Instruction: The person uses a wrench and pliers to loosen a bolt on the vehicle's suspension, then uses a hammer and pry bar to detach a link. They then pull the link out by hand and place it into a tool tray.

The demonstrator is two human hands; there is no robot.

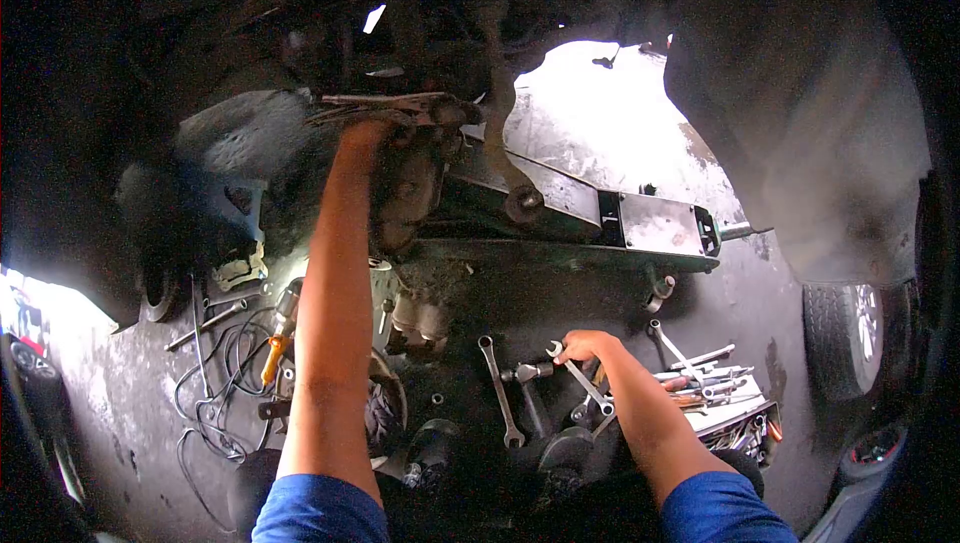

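Observation:
My left hand (372, 127) reaches up to the dark metal parts (440, 108) of the vehicle's underside; its fingers are lost in shadow. Low on the right, my right hand (586, 345) is closed on a combination wrench (580, 381), whose open jaw points up and left past the fingers. Close by on the floor lies another combination wrench (499, 393). Between the two wrenches is a metal tool with a cylindrical head (530, 372).
A floor jack (560, 253) stretches under the vehicle. On the right, a tray (745, 413) holds several wrenches and hand tools. A lamp with a yellow handle (272, 361) and a coiled black cable (215, 408) are at the left. A tyre (840, 343) stands far right.

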